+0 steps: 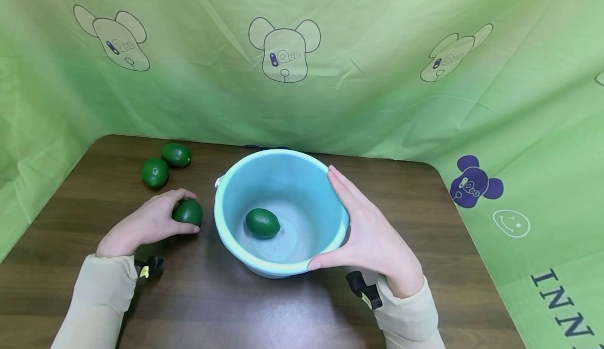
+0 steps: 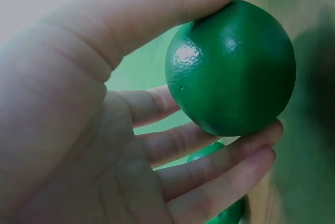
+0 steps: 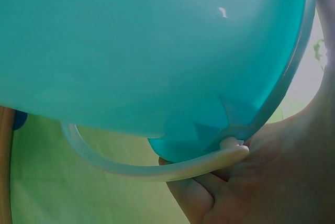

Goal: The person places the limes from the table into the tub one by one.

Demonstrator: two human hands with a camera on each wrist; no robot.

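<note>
My left hand (image 1: 153, 218) holds a green lime (image 1: 187, 213) between thumb and fingers, left of the light blue bucket. In the left wrist view this lime (image 2: 233, 69) is round and glossy, with dimpled skin. The bucket (image 1: 278, 270) stands upright on the table, and another lime (image 1: 262, 222) lies on its bottom. With thumb and fingers spread along the rim, my right hand (image 1: 373, 228) grips the bucket's right side. A pale handle (image 3: 172, 170) hangs from the bucket's side in the right wrist view.
Two more limes, one nearer (image 1: 154, 173) and one farther back (image 1: 176, 154), lie at the back left of the brown wooden table (image 1: 226, 312). A green cloth (image 1: 349, 108) with printed bear heads hangs behind the table and along its sides.
</note>
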